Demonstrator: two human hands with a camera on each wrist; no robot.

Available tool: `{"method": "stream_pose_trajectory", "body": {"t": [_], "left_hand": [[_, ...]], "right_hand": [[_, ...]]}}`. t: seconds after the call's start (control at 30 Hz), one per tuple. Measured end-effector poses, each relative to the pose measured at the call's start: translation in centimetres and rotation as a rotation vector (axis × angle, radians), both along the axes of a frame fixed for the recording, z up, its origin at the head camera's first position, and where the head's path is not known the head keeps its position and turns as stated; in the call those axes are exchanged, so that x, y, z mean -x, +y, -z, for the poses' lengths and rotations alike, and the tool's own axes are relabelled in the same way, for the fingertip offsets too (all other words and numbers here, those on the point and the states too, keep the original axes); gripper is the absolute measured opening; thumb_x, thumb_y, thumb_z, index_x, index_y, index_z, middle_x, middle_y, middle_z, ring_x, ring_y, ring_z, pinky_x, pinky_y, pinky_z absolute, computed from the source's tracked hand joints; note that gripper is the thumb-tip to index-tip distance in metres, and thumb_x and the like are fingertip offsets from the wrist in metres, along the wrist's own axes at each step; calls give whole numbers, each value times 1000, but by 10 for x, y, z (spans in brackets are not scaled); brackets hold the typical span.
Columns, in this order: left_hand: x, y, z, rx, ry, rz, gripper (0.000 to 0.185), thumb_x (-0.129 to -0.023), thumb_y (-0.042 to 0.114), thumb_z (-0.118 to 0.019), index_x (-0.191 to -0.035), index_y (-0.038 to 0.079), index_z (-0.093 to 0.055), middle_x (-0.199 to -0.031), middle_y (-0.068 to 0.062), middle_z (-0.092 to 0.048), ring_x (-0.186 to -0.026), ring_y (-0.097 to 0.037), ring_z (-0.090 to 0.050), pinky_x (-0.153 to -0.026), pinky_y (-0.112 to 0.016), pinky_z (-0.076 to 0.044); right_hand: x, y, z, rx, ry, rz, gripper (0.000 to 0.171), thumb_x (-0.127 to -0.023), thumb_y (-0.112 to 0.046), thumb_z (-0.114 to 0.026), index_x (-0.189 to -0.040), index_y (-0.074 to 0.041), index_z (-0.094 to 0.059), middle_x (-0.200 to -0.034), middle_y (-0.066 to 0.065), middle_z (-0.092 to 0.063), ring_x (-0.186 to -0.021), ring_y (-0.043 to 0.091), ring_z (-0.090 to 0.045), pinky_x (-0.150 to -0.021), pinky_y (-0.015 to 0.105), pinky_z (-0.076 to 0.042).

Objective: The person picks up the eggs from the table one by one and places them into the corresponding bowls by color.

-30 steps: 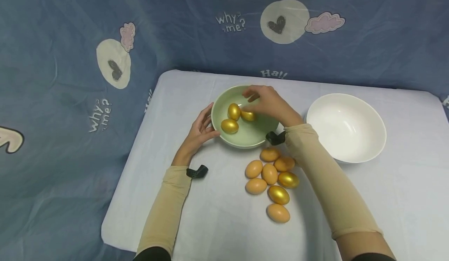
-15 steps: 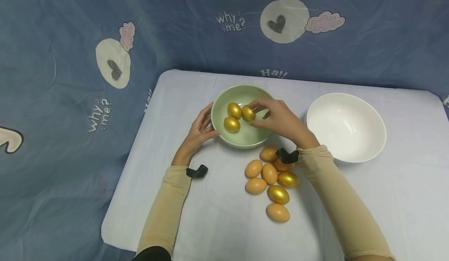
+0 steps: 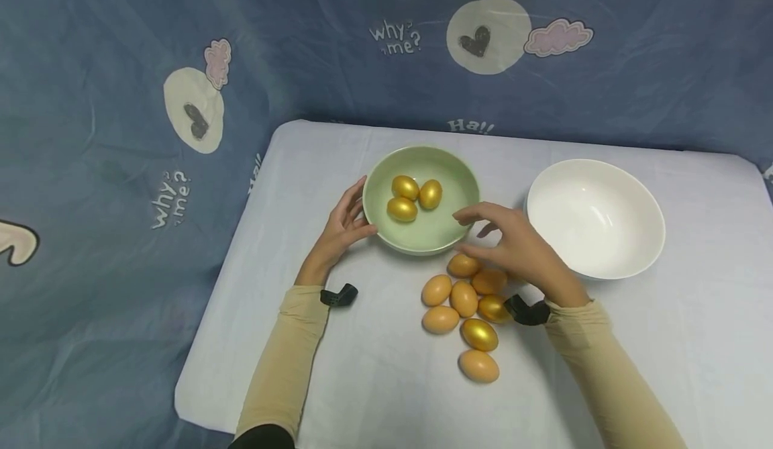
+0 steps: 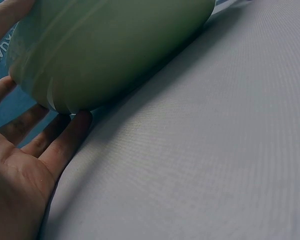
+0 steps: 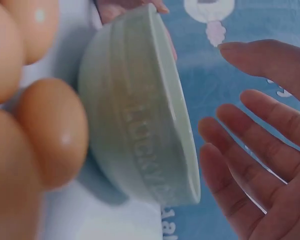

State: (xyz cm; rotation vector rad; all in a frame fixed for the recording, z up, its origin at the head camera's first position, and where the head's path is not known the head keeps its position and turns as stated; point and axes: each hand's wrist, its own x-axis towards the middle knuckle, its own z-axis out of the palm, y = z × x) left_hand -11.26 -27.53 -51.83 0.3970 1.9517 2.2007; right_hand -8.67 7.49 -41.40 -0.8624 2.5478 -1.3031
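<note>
The right hand (image 3: 522, 251) hovered with its fingers (image 5: 250, 150) spread and relaxed, holding nothing, just above the near right rim of the green bowl (image 3: 459, 187) and over the far end of the cluster of eggs (image 3: 465, 298) on the table. The left hand (image 3: 338, 231) lay open against the bowl's left side, its straight fingers (image 4: 65, 145) touching the outer wall low down where the bowl met the cloth.

On the bowl's outer wall the right wrist view showed raised letters reading "LUCKY" (image 5: 142, 145), running along the wall below the rim. Three golden eggs (image 3: 413, 197) lay inside the bowl, touching one another: the near left one had its long axis across the bowl, the right one stood lengthwise away from the person, and the far one lay slanted.

The loose cluster held brown eggs and two golden ones, mostly lying with long axes slanted. An empty white bowl (image 3: 628, 261) stood well to the right. The blue backdrop (image 3: 121, 66) carried the printed words "why? me?" (image 3: 395, 38) and "Ha!!" (image 3: 471, 127).
</note>
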Motion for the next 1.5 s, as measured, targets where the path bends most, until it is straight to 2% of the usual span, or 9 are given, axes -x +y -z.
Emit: {"method": "stream_pose_trajectory", "body": {"t": [0.2,0.47,0.63,0.77,0.9,1.13,1.27,1.5], "left_hand": [[1,0,0,4,0,2,99,-84,17,-87,-164,22,-28,-169,-5,-29,-155,-28,-34,-120,-30,-47],[1,0,-1,8,2,3,100,-85,19,-87,-164,22,-27,-170,-5,-28,-156,-28,-33,-120,-30,-46],[0,0,0,8,1,-2,100,-84,19,-87,-164,22,-27,-170,-5,-28,-156,-27,-33,-121,-30,-46],[-1,-1,0,6,0,-4,101,-83,21,-88,-164,22,-27,-169,-6,-28,-155,-27,-34,-120,-30,-47],[-2,-2,1,1,-3,-6,102,-83,23,-89,-164,23,-28,-169,-7,-29,-155,-27,-34,-120,-30,-46],[-2,-2,1,0,-10,-8,99,-85,15,-86,-164,23,-27,-169,-7,-29,-156,-27,-33,-120,-29,-47],[-3,0,0,-1,-7,-4,98,-85,14,-85,-164,22,-27,-168,-7,-29,-155,-27,-34,-120,-29,-47],[-1,1,0,-8,4,4,105,-81,32,-91,-164,23,-27,-168,-7,-30,-155,-27,-34,-119,-28,-47]], "right_hand": [[-24,18,11,16,55,26,45,-82,-12,-88,-123,-10,-70,-123,6,-74,-111,22,-70,-83,31,-65],[-55,42,30,-34,37,83,49,-77,-7,-90,-122,-8,-71,-118,6,-76,-93,22,-72,-83,30,-63],[-70,53,45,-3,51,85,49,-77,-6,-90,-122,-10,-71,-115,1,-75,-98,16,-69,-84,21,-61],[-79,61,54,46,66,91,50,-74,-2,-91,-120,-9,-72,-117,3,-74,-104,11,-68,-82,21,-62],[-86,67,62,47,69,104,54,-69,0,-93,-119,-9,-72,-118,4,-75,-106,4,-66,-80,20,-63],[-94,66,75,111,72,68,60,-65,4,-93,-120,-5,-71,-115,8,-75,-100,12,-68,-77,17,-60],[-100,64,80,107,56,66,58,-66,1,-94,-119,-9,-72,-114,5,-75,-94,9,-66,-76,16,-58],[-109,60,83,34,41,77,49,-71,-5,-93,-115,-15,-73,-112,-3,-75,-88,1,-62,-74,16,-57]]}}
